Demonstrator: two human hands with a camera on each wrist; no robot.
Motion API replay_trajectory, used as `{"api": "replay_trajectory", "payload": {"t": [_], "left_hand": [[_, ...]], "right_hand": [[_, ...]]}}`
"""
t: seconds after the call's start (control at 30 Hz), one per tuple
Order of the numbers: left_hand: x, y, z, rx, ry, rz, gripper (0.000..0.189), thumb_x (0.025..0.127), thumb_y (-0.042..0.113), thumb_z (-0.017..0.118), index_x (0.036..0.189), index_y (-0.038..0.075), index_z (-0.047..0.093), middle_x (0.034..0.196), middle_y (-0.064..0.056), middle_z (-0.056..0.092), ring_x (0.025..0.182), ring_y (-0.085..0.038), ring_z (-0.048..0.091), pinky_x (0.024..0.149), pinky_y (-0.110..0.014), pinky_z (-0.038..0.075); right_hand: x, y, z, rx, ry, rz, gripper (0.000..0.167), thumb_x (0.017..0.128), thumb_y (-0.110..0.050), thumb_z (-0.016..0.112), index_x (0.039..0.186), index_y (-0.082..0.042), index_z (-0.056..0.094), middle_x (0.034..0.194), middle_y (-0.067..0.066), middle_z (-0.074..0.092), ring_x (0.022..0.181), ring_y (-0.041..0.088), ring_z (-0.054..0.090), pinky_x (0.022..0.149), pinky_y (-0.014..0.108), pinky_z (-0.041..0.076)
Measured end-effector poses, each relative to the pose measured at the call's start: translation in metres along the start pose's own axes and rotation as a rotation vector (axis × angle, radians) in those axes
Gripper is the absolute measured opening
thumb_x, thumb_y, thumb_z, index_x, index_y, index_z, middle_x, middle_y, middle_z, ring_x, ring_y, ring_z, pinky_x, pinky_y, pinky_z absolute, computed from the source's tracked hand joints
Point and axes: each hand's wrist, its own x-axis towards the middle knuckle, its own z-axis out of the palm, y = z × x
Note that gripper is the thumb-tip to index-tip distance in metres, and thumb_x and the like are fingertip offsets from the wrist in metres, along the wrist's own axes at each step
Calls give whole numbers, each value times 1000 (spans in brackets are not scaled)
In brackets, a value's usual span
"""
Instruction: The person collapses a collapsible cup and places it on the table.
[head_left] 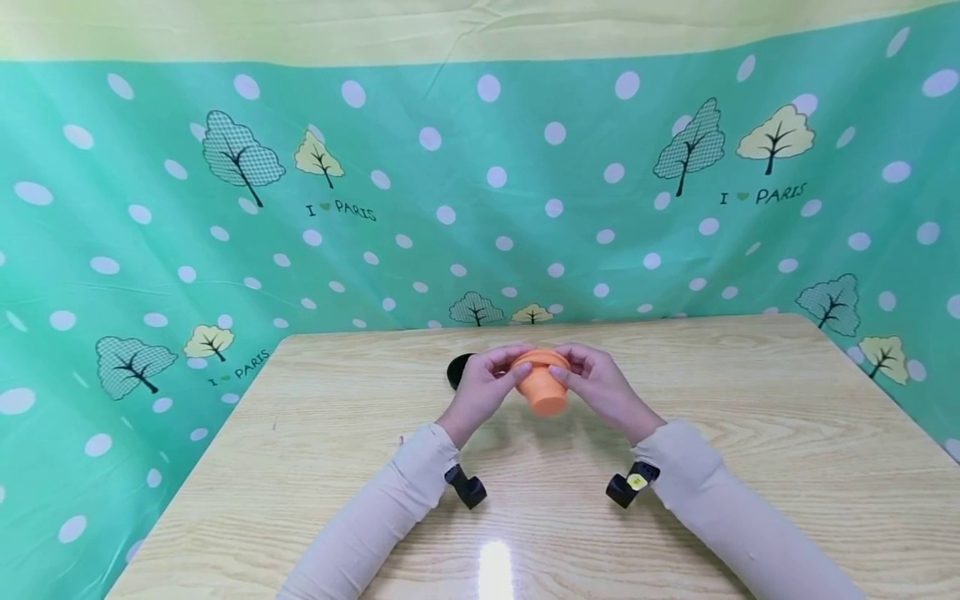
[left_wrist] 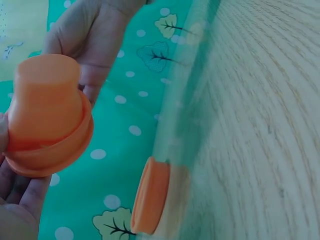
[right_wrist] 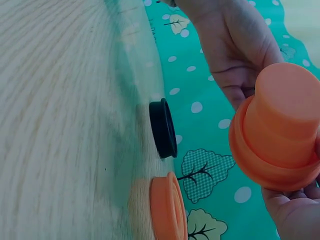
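Both hands hold an orange collapsible cup [head_left: 545, 388] above the table, its narrow base tilted towards me. The wide rim and folded walls show in the left wrist view, where the cup [left_wrist: 47, 110] appears stepped. My left hand [head_left: 483, 382] grips the rim from the left, thumb on the near side. From the right, my right hand [head_left: 602, 383] grips it the same way. On the table beyond lies a flat orange round piece [right_wrist: 167, 207], hidden from the head view. A black round piece [head_left: 459, 369] lies behind my left hand.
The pale wood-grain table [head_left: 337, 467] ends at a green dotted curtain [head_left: 420, 192] with tree prints. A small black camera [head_left: 468, 487] sits at the left wrist and another camera [head_left: 630, 485] at the right.
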Motion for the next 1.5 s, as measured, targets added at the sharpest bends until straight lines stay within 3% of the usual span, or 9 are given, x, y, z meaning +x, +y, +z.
{"api": "replay_trajectory", "payload": {"t": [0.17,0.4,0.63,0.9,1.23,1.5], "left_hand": [[1,-1,-2,26,16,-51,32,89,19,66,117,3,66,102,-14,69,84,-8,61,71,-22,52],[0,4,-5,-53,-103,-107,32,94,14,59,120,-5,60,103,-18,68,81,-9,64,78,-26,54],[2,2,-4,-84,-169,-116,31,91,12,63,118,-4,60,100,-10,68,81,-11,63,76,-25,53],[1,1,-4,-62,-152,-57,28,91,10,63,115,-5,61,101,-11,66,83,-13,61,71,-25,54],[0,4,-5,9,-189,-92,34,93,11,60,124,-1,56,112,-15,61,94,-13,56,76,-25,52],[-7,28,-4,72,-176,-28,28,91,8,62,116,-5,59,107,-17,63,94,-11,55,87,-38,48]], "right_hand": [[-1,-2,1,-40,-5,5,32,96,-18,56,116,7,56,103,14,63,82,11,63,71,25,54],[-1,-6,-2,-60,-7,28,34,95,-23,58,118,2,59,100,9,64,81,13,61,69,27,54],[-1,-6,-5,-98,28,59,34,92,-24,63,115,1,60,103,12,64,80,13,61,68,25,53],[0,-2,-6,-86,15,91,37,91,-23,65,116,2,58,104,11,63,84,14,62,72,26,53],[-2,-2,-9,-83,-52,90,38,92,-22,63,121,1,55,109,10,59,94,16,59,79,27,52],[-2,0,-6,-132,-49,38,34,91,-19,64,119,-1,57,111,10,60,103,19,57,87,28,49]]}}
